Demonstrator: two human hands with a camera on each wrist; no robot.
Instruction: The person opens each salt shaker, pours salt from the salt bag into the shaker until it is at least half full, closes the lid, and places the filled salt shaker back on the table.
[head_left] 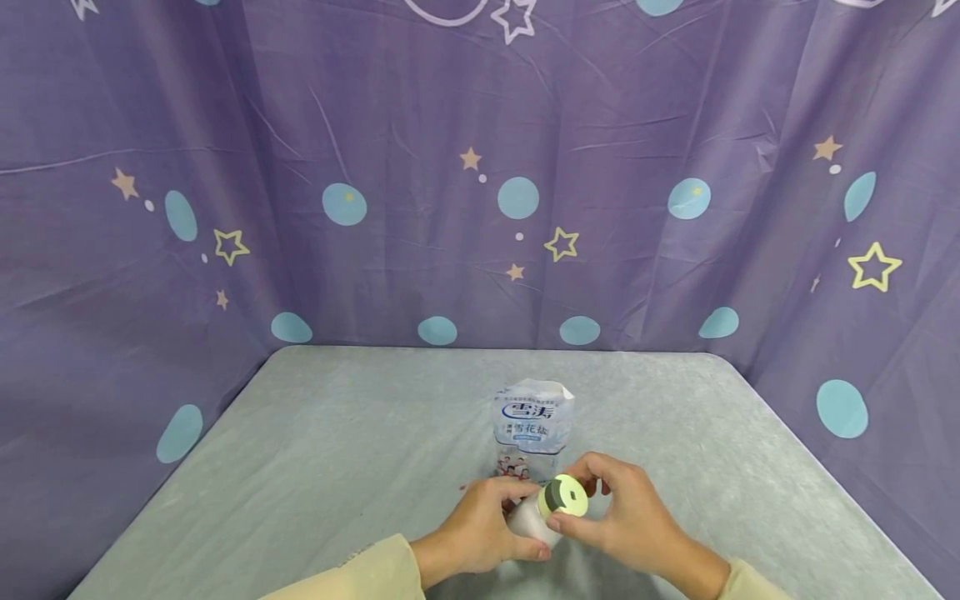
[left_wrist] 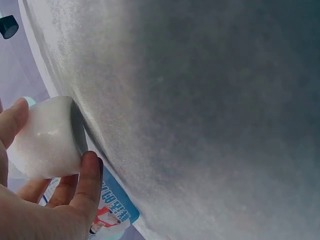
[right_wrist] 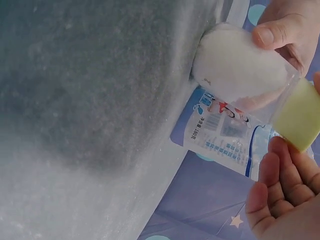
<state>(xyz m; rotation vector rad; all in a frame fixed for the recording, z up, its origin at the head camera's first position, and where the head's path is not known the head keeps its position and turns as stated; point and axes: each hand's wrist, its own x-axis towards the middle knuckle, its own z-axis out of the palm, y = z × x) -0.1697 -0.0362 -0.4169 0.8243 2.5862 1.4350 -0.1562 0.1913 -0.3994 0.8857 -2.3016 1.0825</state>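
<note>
A seasoning shaker (head_left: 529,525), clear and largely filled with white salt, is tilted just above the table or touching it; I cannot tell which. Its pale yellow-green lid (head_left: 576,498) has a dark grey section. My left hand (head_left: 478,527) grips the body, fingers and thumb around the sides, as the left wrist view also shows on the shaker (left_wrist: 47,137). My right hand (head_left: 637,517) pinches the lid (right_wrist: 300,115) between thumb and fingertips. Right behind the hands stands an upright blue-and-white salt bag (head_left: 531,425), its lower part partly hidden by them.
A pale grey-green cloth covers the table (head_left: 360,433). Purple curtains (head_left: 420,250) with stars and blue dots enclose its back and sides. The left wrist view has a small black object (left_wrist: 8,26) in its upper left corner.
</note>
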